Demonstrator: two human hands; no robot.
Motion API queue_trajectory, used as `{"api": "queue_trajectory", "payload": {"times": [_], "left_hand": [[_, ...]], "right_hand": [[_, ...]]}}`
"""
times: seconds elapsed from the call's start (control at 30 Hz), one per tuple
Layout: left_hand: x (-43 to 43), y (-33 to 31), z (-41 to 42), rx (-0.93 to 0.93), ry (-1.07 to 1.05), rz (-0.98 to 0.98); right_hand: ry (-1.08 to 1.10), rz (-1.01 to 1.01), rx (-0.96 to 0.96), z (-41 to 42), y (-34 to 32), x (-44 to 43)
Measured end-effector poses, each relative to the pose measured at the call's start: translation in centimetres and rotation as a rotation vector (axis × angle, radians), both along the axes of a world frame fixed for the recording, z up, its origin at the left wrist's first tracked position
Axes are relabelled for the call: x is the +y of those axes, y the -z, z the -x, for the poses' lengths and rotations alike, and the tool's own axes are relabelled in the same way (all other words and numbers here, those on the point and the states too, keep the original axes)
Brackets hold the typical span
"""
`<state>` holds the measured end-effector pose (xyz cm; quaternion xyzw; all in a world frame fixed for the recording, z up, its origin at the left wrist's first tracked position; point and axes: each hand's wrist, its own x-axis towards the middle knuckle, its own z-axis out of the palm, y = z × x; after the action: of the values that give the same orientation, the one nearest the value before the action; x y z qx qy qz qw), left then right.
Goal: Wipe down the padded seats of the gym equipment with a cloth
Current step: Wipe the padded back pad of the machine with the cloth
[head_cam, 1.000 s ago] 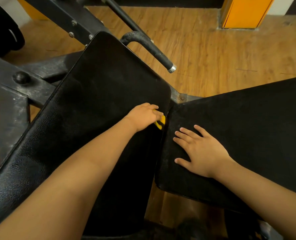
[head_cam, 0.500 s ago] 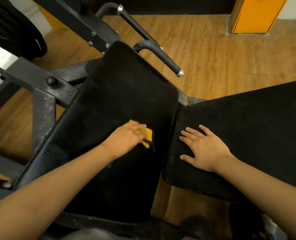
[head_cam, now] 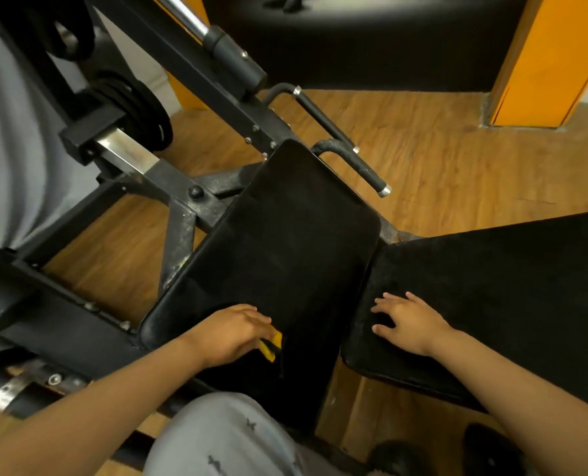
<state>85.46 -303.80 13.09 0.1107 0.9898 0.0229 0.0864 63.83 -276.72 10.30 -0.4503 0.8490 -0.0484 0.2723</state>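
- Left hand point(head_cam: 230, 333) grips the yellow cloth point(head_cam: 272, 345) at the left seat pad point(head_cam: 285, 242)'s 6 o'clock end.
- Right hand point(head_cam: 411, 324) lies flat, fingers spread, bracing on the right pad point(head_cam: 508, 286).
- Press evenly; overlap strokes toward 12 o'clock.

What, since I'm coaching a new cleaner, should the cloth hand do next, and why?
Probably sweep it forward: the left hand holds the yellow cloth at the near end of the long pad, most of which lies ahead, while the right hand rests flat on the other pad.
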Motion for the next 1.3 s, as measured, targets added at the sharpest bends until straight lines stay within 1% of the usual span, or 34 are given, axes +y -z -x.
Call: {"api": "queue_trajectory", "payload": {"times": [0.07, 0.1, 0.13, 0.2, 0.23, 0.3, 0.37, 0.4, 0.5, 0.57, 0.63, 0.73, 0.83, 0.9, 1.07, 1.17, 1.2, 1.23, 1.27, 1.3], "left_hand": [[0.4, -2.2, 0.5, -0.081, -0.197, -0.104], [0.6, -3.3, 0.8, -0.131, -0.311, -0.222], [1.0, -4.5, 1.1, -0.144, -0.414, -0.381], [2.3, -7.0, 1.4, -0.080, -0.561, -0.747], [3.1, -8.2, 1.3, -0.042, -0.621, -0.922], [5.1, -10.3, 0.7, -0.001, -0.706, -1.200], [7.3, -12.2, 0.0, 0.027, -0.720, -1.378], [8.2, -13.0, -0.3, 0.044, -0.716, -1.425], [10.7, -14.4, -1.1, 0.083, -0.730, -1.473], [12.0, -15.0, -1.5, 0.098, -0.724, -1.455], [13.0, -15.6, -1.9, 0.108, -0.716, -1.393], [13.8, -16.3, -2.4, 0.135, -0.710, -1.290], [13.9, -16.6, -3.2, 0.047, -0.732, -1.374], [13.6, -16.6, -3.9, 0.004, -0.734, -1.440], [13.5, -16.5, -4.8, 0.009, -0.653, -1.665], [13.8, -16.1, -4.9, 0.002, -0.601, -1.760], [13.9, -16.0, -4.8, 0.019, -0.592, -1.764], [13.9, -16.0, -4.6, 0.070, -0.597, -1.744], [14.0, -15.9, -4.4, 0.160, -0.619, -1.690], [14.0, -15.8, -4.2, 0.282, -0.655, -1.596]], "right_hand": [[0.068, 0.108, -0.112, -1.1, -1.4, -0.4], [0.097, 0.171, -0.166, -1.8, -2.4, -0.8], [0.126, 0.248, -0.219, -2.4, -3.7, -1.1], [0.193, 0.420, -0.356, -3.8, -6.9, -2.0], [0.225, 0.501, -0.453, -4.6, -8.8, -2.4], [0.268, 0.623, -0.646, -6.3, -12.3, -2.8], [0.283, 0.704, -0.766, -8.0, -14.9, -2.6], [0.291, 0.737, -0.805, -8.8, -15.8, -2.4], [0.378, 0.836, -0.840, -10.7, -17.4, -1.6], [0.453, 0.857, -0.816, -11.3, -18.1, -1.1], [0.475, 0.838, -0.795, -11.7, -18.5, -0.7], [0.449, 0.831, -0.767, -12.3, -18.8, -0.3], [0.459, 0.852, -0.764, -12.5, -18.9, 0.1], [0.493, 0.865, -0.866, -12.4, -19.2, 0.6], [0.527, 0.902, -1.190, -12.1, -18.6, 1.9], [0.525, 0.955, -1.328, -12.7, -18.3, 2.4], [0.524, 0.971, -1.334, -12.7, -18.3, 2.5], [0.534, 0.982, -1.296, -12.6, -18.2, 2.7], [0.563, 0.979, -1.207, -12.5, -18.1, 2.8], [0.617, 0.955, -1.089, -12.2, -17.9, 3.0]]}}
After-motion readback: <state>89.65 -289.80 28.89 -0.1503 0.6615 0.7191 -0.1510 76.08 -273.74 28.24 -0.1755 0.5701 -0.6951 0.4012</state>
